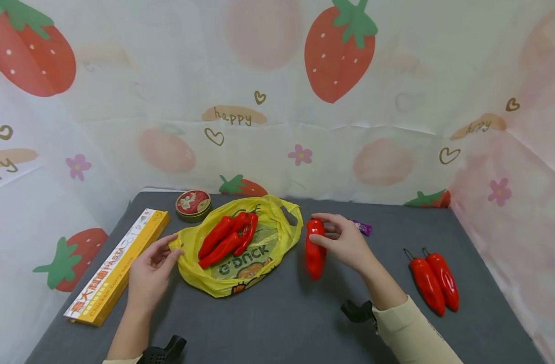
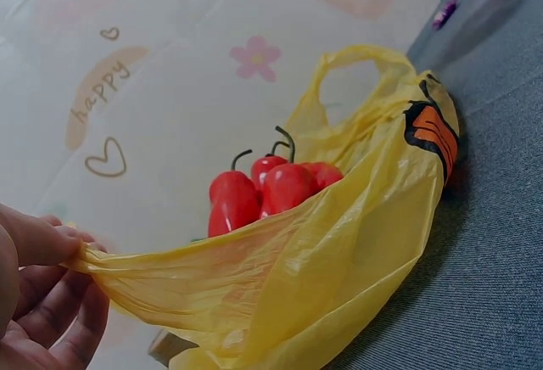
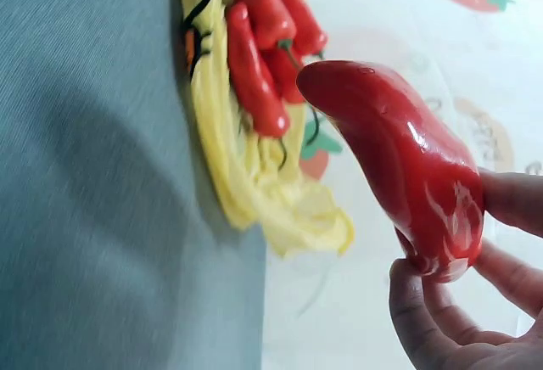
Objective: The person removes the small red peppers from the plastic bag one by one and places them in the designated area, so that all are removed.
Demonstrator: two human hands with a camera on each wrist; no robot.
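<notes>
The bag point(image 1: 200, 279) held four peppers point(image 1: 219, 237). The left hand point(image 1: 149, 275) pinched its edge, while the right hand point(image 1: 345, 242) grasped another pepper point(image 1: 316, 258), raised above the table point(image 1: 250, 333) at the bag's right. The left wrist view showed the pinched edge drawn taut; only the head view showed two loose peppers point(image 1: 425, 285) lying farther right.
</notes>
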